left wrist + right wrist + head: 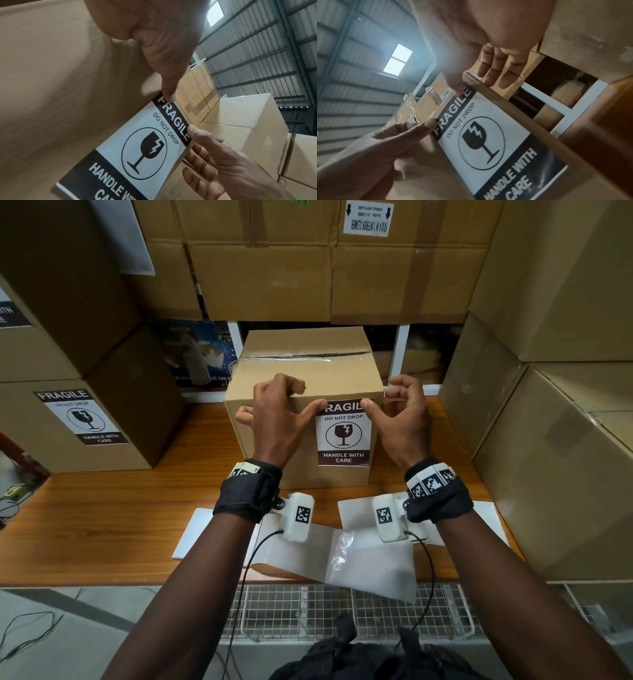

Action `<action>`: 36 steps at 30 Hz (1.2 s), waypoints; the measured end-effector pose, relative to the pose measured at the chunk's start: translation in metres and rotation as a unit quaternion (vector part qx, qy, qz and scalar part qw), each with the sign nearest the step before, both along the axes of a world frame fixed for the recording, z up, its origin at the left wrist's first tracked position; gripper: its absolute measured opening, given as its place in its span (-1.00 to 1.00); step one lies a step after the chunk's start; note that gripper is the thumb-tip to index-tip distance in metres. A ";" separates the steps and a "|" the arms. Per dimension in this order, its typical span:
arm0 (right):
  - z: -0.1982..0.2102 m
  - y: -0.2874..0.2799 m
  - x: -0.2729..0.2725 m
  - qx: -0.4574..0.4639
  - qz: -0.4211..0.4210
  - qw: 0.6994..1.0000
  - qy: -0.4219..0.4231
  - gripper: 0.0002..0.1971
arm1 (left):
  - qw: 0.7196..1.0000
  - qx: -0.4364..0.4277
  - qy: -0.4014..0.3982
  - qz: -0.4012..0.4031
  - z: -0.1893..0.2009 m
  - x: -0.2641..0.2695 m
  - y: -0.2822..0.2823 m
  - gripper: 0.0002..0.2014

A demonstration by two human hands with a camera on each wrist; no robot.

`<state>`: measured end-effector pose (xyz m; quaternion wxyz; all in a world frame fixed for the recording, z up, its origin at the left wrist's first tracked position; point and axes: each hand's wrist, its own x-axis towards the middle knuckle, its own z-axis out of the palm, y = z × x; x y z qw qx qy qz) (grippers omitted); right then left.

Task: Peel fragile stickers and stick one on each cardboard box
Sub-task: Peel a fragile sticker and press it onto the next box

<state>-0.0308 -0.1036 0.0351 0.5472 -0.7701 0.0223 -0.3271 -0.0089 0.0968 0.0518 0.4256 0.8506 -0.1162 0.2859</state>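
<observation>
At frame centre, my left hand (277, 412) and right hand (402, 414) press thumbs on the top corners of the fragile sticker (343, 433), flat on the cardboard box (274, 364) front; other fingers loosely curled.

The black-and-white rectangular paper sticker (343, 433) on the front of the small brown cardboard box (274, 453) at centre read "FRAGILE", "DO NOT DROP", "HANDLE WITH CARE" around a broken-glass sign. At nine o'clock, a like sticker (82, 418) on another brown carton (30, 440) bore the same words.
</observation>
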 end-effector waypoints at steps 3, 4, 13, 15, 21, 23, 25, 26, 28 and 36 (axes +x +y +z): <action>-0.002 0.006 0.006 -0.071 -0.007 0.997 0.018 -0.23 | 0.999 0.025 -0.025 -0.001 -0.005 0.002 0.001 -0.62; -0.002 0.010 0.009 -0.082 -0.017 0.996 0.020 -0.20 | 0.999 0.037 -0.033 0.001 -0.006 0.002 0.001 -0.63; -0.003 -0.007 0.019 -0.077 0.029 0.996 -0.018 -0.41 | 0.996 0.067 -0.059 0.003 -0.010 0.007 0.008 -0.70; -0.006 -0.018 0.021 -0.092 0.056 0.994 -0.025 -0.46 | 0.997 0.066 -0.045 0.017 -0.010 0.007 0.002 -0.55; -0.011 -0.028 0.023 -0.113 0.087 0.989 -0.040 -0.54 | 0.982 0.128 0.006 0.139 -0.005 0.007 -0.030 -0.22; -0.012 -0.030 0.024 -0.113 0.096 0.988 -0.044 -0.56 | 0.984 0.126 -0.016 0.121 -0.008 0.008 -0.025 -0.31; -0.012 -0.031 0.024 -0.122 0.098 0.986 -0.047 -0.58 | 0.988 0.119 -0.043 0.085 -0.012 0.008 -0.014 -0.45; -0.012 -0.031 0.023 -0.129 0.100 0.985 -0.048 -0.59 | 0.989 0.117 -0.055 0.066 -0.014 0.007 -0.008 -0.52; -0.012 -0.031 0.021 -0.136 0.107 0.984 -0.044 -0.60 | 0.988 0.125 -0.080 0.034 -0.020 0.007 0.003 -0.63; -0.019 -0.020 0.033 -0.174 0.111 0.978 -0.019 -0.37 | 0.985 0.130 -0.112 0.014 -0.032 0.011 0.012 -0.67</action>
